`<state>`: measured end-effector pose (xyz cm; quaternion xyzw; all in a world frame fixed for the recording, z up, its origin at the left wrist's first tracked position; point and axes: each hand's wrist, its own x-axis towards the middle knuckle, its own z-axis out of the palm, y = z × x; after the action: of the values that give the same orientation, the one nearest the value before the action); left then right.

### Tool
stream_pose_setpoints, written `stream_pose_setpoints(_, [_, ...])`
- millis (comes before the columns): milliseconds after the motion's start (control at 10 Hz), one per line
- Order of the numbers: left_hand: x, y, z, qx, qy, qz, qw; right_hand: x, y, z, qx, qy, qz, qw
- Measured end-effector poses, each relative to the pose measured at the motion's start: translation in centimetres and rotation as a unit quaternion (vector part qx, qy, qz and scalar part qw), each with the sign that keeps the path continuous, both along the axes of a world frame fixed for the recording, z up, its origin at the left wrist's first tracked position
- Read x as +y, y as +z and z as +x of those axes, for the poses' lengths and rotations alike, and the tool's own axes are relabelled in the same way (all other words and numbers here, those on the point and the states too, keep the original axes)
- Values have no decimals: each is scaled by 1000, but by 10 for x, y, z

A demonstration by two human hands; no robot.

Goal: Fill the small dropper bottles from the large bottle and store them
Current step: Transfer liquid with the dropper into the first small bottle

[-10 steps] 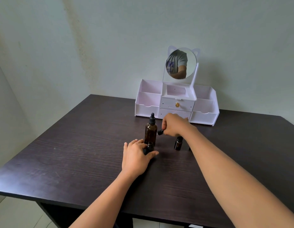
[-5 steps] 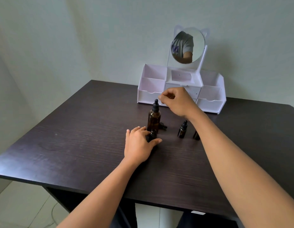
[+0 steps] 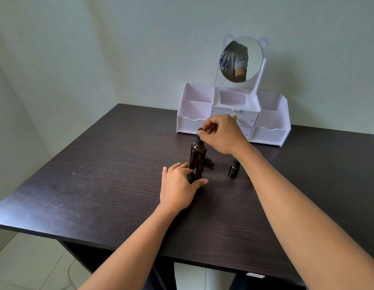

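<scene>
— Where is the tall brown glass bottle (image 3: 197, 154)?
— It stands on the dark wooden table (image 3: 98, 185). Your right hand (image 3: 221, 135) pinches its black dropper top (image 3: 199, 133). Your left hand (image 3: 179, 185) grips the small dark bottle (image 3: 196, 174). Twist slowly and lift straight up.

I am looking down at a dark wood-grain desk (image 3: 102, 185). At its far edge stands a white cosmetic organiser (image 3: 267, 135) with open compartments, small drawers and a round cat-eared mirror (image 3: 244, 59) on top. Nearer the middle a large amber bottle (image 3: 197, 154) stands upright. Just in front of it is a small dropper bottle (image 3: 196, 174), with my left hand (image 3: 179, 185) resting on the desk around it. A loose black dropper cap (image 3: 210, 162) lies on its side beside the large bottle's base. A second small dropper bottle (image 3: 233, 170) stands apart to the right.
</scene>
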<state>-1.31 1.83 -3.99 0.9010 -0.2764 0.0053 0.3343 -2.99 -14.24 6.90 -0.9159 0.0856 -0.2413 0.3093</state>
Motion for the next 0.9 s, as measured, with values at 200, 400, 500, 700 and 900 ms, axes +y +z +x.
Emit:
stream_pose_setpoints(200, [0, 0, 0, -2, 0, -1, 1000, 0, 0, 0, -17, 1, 27, 999])
stream_pose_setpoints(400, [0, 1, 0, 1, -3, 3, 1000, 2, 2, 0, -7, 4, -4, 1000])
stream_pose_setpoints(500, [0, 1, 0, 1, -2, 5, 1000, 2, 2, 0, -13, 7, 16, 1000])
stream_pose_setpoints(700, [-1, 0, 1, 3, 1, 4, 1000, -2, 2, -2, -22, 6, 38, 999])
stream_pose_setpoints(900, [-1, -1, 1, 1, 0, 8, 1000, 0, 1, -1, -13, 6, 13, 1000])
